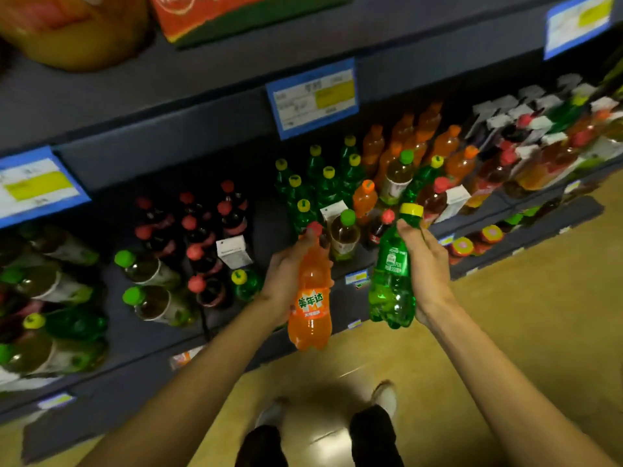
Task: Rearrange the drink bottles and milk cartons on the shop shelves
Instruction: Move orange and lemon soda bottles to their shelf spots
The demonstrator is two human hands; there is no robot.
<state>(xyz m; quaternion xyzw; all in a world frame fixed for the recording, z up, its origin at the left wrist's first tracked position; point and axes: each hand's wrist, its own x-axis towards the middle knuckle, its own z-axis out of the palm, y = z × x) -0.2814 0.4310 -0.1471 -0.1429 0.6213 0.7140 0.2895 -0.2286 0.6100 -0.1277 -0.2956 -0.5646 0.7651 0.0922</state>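
Observation:
My left hand grips an orange soda bottle around its upper half, held in the air in front of the shelf. My right hand grips a green soda bottle with a yellow cap, also off the shelf. The two bottles hang side by side, a little apart. Behind them the dark shelf carries mixed drinks: green bottles, orange bottles, dark cola bottles, tea bottles with green caps and small white milk cartons.
Blue price tags hang on the shelf edge above. A red box and an orange container sit on the upper shelf. A lower shelf holds more drinks. My feet stand on the yellow floor.

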